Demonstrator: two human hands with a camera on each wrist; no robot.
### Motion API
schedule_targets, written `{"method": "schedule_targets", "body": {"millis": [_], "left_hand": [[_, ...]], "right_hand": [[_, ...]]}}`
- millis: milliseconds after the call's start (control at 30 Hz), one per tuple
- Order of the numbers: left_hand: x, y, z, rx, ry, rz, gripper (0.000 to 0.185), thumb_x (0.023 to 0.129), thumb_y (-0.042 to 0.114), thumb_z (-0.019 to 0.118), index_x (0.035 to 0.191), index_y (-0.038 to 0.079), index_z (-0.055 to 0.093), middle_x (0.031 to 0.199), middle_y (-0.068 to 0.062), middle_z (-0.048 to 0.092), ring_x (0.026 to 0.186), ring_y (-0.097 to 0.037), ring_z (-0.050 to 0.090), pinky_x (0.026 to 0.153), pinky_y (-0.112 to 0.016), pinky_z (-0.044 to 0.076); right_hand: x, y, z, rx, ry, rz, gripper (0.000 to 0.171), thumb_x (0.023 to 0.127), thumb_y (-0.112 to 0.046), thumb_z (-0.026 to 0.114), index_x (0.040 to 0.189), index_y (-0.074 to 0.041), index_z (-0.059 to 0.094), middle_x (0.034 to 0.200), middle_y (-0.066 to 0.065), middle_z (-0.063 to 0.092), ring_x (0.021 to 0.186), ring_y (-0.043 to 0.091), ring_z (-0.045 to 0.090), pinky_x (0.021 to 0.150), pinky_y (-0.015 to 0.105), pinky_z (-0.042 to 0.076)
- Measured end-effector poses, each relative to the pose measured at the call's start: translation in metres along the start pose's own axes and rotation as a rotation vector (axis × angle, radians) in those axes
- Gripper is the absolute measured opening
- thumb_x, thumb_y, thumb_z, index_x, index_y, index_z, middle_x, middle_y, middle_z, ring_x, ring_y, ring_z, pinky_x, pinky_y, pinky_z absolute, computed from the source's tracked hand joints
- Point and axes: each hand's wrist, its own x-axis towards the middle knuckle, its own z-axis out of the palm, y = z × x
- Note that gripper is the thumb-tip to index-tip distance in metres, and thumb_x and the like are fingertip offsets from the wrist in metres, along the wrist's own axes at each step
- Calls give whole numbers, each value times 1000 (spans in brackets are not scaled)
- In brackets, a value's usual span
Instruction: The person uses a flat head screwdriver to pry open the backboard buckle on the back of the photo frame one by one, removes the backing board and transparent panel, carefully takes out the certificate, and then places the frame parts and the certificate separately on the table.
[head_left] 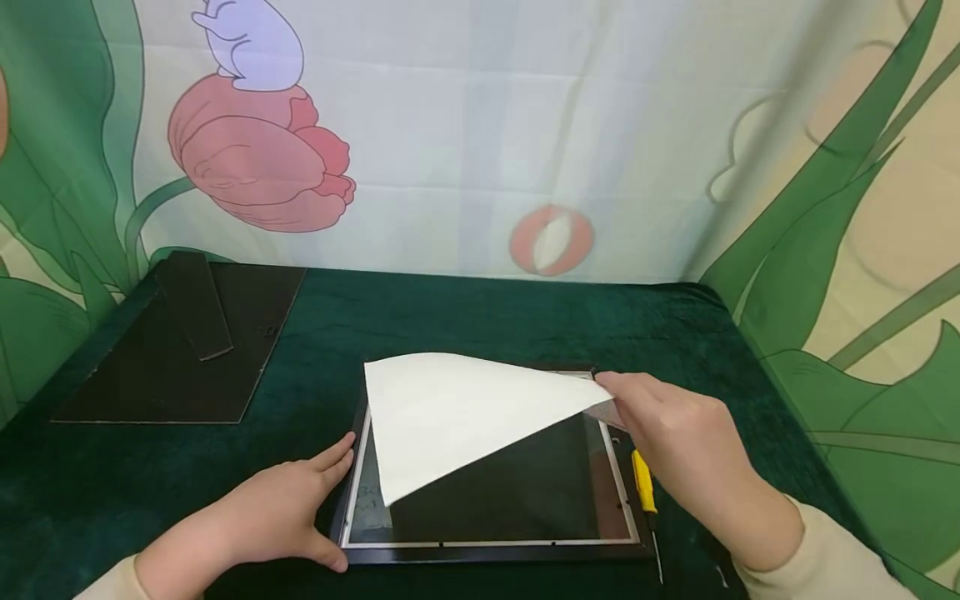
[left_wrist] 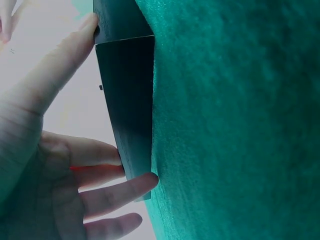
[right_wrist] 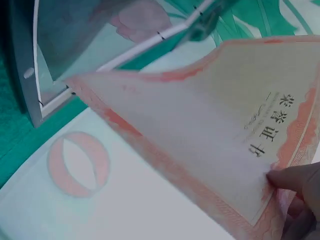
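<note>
certificate: a sheet (head_left: 457,412), blank white back upward in the head view, lifted by its 3 o'clock corner over the frame, its 7 o'clock corner still down on the glass; the right wrist view shows the printed side (right_wrist: 235,135) with an orange-red border and printed characters.
picture frame: black with a silver inner edge (head_left: 487,550), lying face down and open-backed on the tabletop, just below the centre of the head view; dark glass shows under the raised sheet.
right hand: at 3 o'clock of the frame (head_left: 675,442); its grip pinches the sheet's corner between thumb and fingertips (right_wrist: 295,177).
left hand: at 9 o'clock of the frame (head_left: 277,508); the grip is spread, fingers straight, fingertips (left_wrist: 142,182) pressed against the frame's outer edge (left_wrist: 127,100), steadying it.
step in hand: judging by the tilt, the certificate is partway between lying in the frame and being clear of it; whether it is going in or coming out cannot be told.
next move calls for: a light pinch and a slow, even swing of the sheet so it does not crease, with the left hand keeping the frame from sliding on the cloth.
screwdriver: yellow handle (head_left: 643,483), lying just beside the frame's right rail, partly under the right hand.
backing board: black, with its stand flap (head_left: 161,358), lying flat at 10 o'clock, well apart from the frame.
tabletop: covered in dark green velvet cloth (head_left: 495,321).
backdrop: a cloth printed with a pink tulip (head_left: 258,162) and green leaves, at 12 o'clock.
</note>
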Motion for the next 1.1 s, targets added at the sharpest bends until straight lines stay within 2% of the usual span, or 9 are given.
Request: {"method": "schedule_targets", "body": {"millis": [67,167,233,367,467,633,767,867,1100], "left_hand": [[-1,0,-1,0,0,4,111,46,71,58,128,0,35,138,-11,19,106,-26,45,80,-43,40],[-3,0,-1,5,6,12,111,47,71,57,128,0,34,138,-11,20,105,-24,46,81,-43,39],[-4,-1,-1,17,15,19,111,47,72,56,128,0,33,138,-11,20,104,-22,47,81,-41,40],[-3,0,0,23,30,25,112,46,72,56,128,-1,34,137,-12,21,102,-21,48,80,-40,41],[-2,1,0,22,31,20,113,45,72,56,127,-2,34,137,-12,20,102,-22,47,80,-40,41],[-2,2,-1,16,20,2,113,45,72,56,129,0,32,138,-10,20,100,-19,48,79,-39,41],[-2,2,-1,0,24,4,112,47,71,57,130,1,31,138,-8,20,100,-19,48,77,-38,42],[-2,2,-1,-7,23,-2,112,46,71,58,130,2,31,138,-8,20,101,-20,47,77,-39,42],[-3,1,-2,10,2,-9,112,46,71,57,130,2,31,138,-9,20,100,-19,48,77,-39,42]], "right_hand": [[2,5,-5,53,-2,51,26,87,-26,45,97,-7,60,89,4,63,69,15,60,54,31,48],[6,12,-10,103,1,135,16,79,-12,59,95,-9,61,87,3,63,67,12,58,54,30,48],[8,18,-13,131,-9,211,23,74,-3,63,96,-11,62,85,2,63,63,9,57,51,26,47],[6,30,-15,203,-39,382,18,80,-12,59,98,-13,62,79,1,63,52,6,51,43,21,42],[3,40,-12,300,-87,501,21,83,-23,54,99,-11,60,75,4,62,48,7,50,40,22,41],[-5,55,-3,523,-252,698,38,84,-36,49,107,-7,54,78,11,59,49,14,56,42,28,46],[-16,65,10,710,-347,837,45,82,-38,50,112,-4,49,85,16,59,56,22,59,48,34,48],[-26,71,21,804,-381,903,48,82,-38,51,114,-2,47,87,17,59,60,25,60,51,36,48],[-46,78,43,932,-431,988,52,82,-37,52,117,0,43,90,16,59,66,28,59,57,38,48]]}}
